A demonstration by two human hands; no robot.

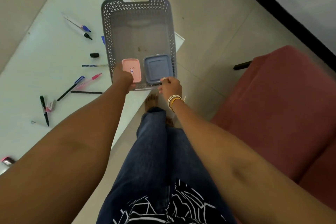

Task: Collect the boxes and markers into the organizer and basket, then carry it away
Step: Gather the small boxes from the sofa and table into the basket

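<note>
Both arms are bare and extend forward from the near edge, converging toward the centre. Left hand [122, 76] is seen from the back, wrist straight, fingers curled downward in a grip on the pink box [131, 72]; its fingertips are hidden. Right hand [171, 84] lies just right of the left, slightly nearer, with several bangles at the wrist. Its fingers are bent and its fingertips [164, 79] meet the near edge of the blue box [157, 68]; whether they pinch it cannot be determined. The hands are apart.
</note>
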